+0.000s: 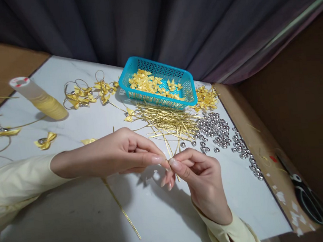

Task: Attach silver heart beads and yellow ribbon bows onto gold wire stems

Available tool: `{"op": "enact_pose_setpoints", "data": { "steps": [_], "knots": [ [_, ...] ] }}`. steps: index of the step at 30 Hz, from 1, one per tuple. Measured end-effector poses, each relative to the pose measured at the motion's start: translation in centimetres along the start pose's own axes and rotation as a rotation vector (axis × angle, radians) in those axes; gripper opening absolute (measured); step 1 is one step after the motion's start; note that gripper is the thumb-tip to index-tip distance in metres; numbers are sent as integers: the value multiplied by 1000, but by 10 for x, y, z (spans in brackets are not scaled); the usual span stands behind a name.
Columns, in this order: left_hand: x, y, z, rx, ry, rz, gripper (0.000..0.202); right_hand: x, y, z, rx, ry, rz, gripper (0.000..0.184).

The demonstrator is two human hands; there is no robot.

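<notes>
My left hand [124, 151] reaches in from the left with thumb and index finger pinched together. My right hand [205, 181] meets it fingertip to fingertip, also in a pinch. Whatever lies between the fingertips is too small and covered to make out. Below my left wrist a gold cord [121, 210] slants across the white table. Just beyond my hands is a pile of cut gold cords [168, 120], with silver bells or beads [213, 127] heaped to its right. A yellow ribbon bow [89, 141] shows partly behind my left forearm.
A blue basket [159, 101] of yellow bows stands at the back. Finished-looking bows with cord loops [80, 96] lie left of it, more yellow bows [206, 98] right. A ribbon-wound tube [47, 103] stands at left. Black-handled scissors [309, 200] lie on the right cardboard.
</notes>
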State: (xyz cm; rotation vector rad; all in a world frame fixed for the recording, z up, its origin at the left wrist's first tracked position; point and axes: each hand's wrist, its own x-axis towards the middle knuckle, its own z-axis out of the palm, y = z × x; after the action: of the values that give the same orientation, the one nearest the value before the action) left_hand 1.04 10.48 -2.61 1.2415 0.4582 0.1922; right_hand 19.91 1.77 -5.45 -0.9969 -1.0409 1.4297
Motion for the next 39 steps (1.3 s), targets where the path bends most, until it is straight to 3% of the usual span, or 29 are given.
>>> {"op": "enact_pose_setpoints", "data": {
  "steps": [22, 39],
  "knots": [
    [0, 3, 1, 68, 53, -41, 23, -1, -1, 0, 18, -15, 15, 12],
    [-2, 2, 1, 37, 15, -14, 23, -1, -1, 0, -31, -1, -2, 10]
  ]
}}
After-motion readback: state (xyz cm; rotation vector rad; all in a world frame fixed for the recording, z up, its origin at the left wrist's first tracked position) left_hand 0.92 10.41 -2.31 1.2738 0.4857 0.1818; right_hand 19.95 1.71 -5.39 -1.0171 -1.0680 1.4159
